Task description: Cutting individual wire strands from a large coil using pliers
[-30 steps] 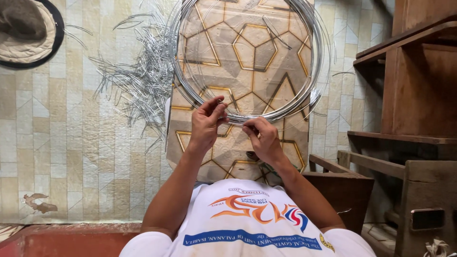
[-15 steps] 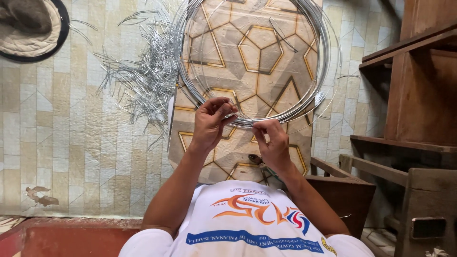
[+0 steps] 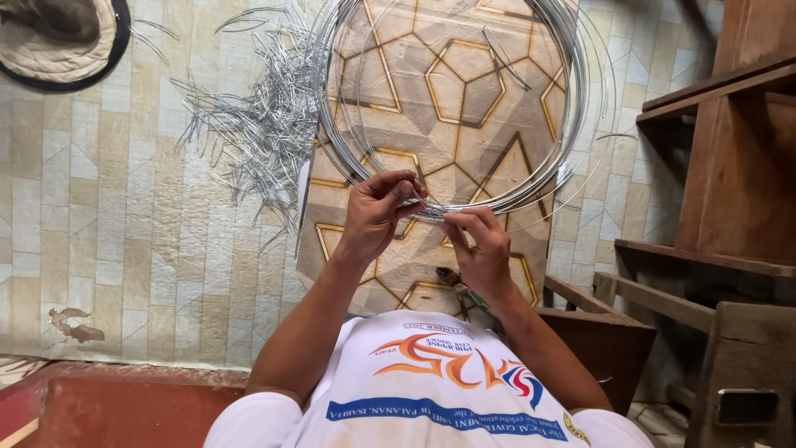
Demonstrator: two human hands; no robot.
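Observation:
A large coil of silver wire [image 3: 557,133] lies on a tile board with a hexagon pattern [image 3: 464,99]. My left hand [image 3: 375,214] pinches the near edge of the coil with thumb and fingers. My right hand [image 3: 481,245] grips the same stretch of wire just to the right, fingers closed on it. Both hands sit close together over the lower part of the board. A heap of short cut wire pieces [image 3: 257,133] lies to the left of the coil on the patterned floor.
A round woven hat or mat [image 3: 58,37] lies at the top left. Dark wooden furniture [image 3: 730,191] stands along the right side. A tool with green handles [image 3: 461,288] shows just below my right hand. A red floor edge [image 3: 99,406] runs at the bottom left.
Both hands have stayed on the near edge of the coil, the fingers shifting slightly along the wire. The view has drifted a little.

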